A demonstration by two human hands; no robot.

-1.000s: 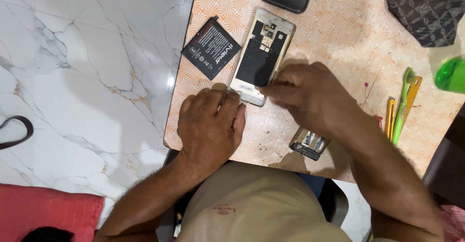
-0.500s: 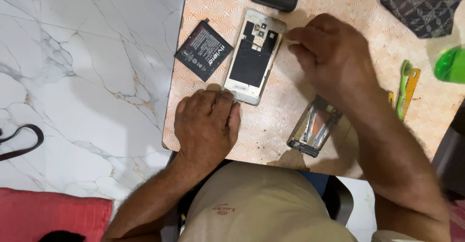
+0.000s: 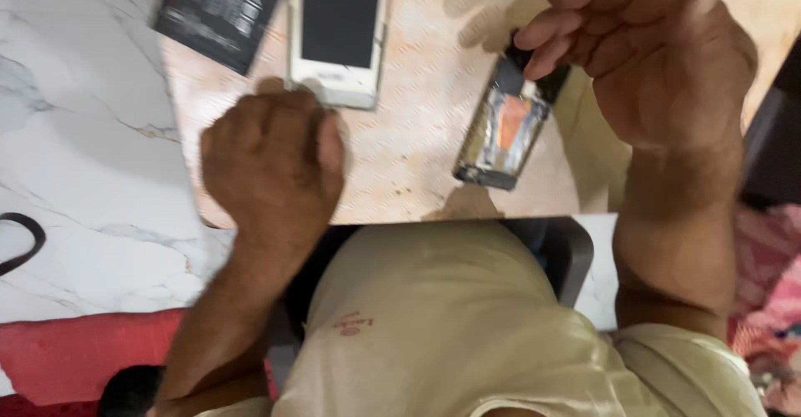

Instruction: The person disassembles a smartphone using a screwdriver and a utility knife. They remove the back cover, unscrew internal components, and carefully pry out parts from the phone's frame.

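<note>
I see my right hand (image 3: 659,58) pinching the top of a phone panel (image 3: 503,129) on the surface (image 3: 417,158), my left hand (image 3: 271,154) fisted, holding nothing visible, below the open phone (image 3: 340,29) beside the battery (image 3: 219,12).

I see an opened white phone body (image 3: 338,33) lying flat; a detached, shiny phone panel (image 3: 503,131) lies tilted beside it.

Below me a white marble floor (image 3: 75,125) veined in grey, my small peach patterned tabletop (image 3: 417,166) standing on it, red cloth (image 3: 75,350) at lower left, pink fabric (image 3: 772,292) at right, soft even light
</note>
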